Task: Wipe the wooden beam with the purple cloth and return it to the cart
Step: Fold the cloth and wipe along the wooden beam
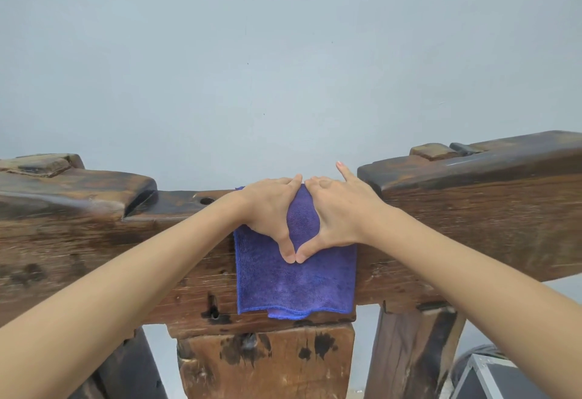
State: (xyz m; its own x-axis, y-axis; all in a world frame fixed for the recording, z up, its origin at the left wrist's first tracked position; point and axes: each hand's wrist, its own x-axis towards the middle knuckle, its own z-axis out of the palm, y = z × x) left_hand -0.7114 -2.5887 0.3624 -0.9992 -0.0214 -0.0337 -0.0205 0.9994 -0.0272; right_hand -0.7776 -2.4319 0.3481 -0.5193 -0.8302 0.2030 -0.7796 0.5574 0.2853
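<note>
Beam (dark, worn wood) under purple cloth, pale wall behind.

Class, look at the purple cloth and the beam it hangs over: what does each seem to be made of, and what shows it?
Purple cloth: soft fuzzy pile and a stitched hem, probably microfibre. Wooden beam: old solid timber, showing grain, cracks and dark stains; its top has a dull sheen, perhaps oiled or worn smooth.

- One head-worn camera, looking forward and slightly down from the person's own eye level.
- It faces a pale wall head-on, close to the wooden beam, both forearms reaching in from the lower corners.
</note>
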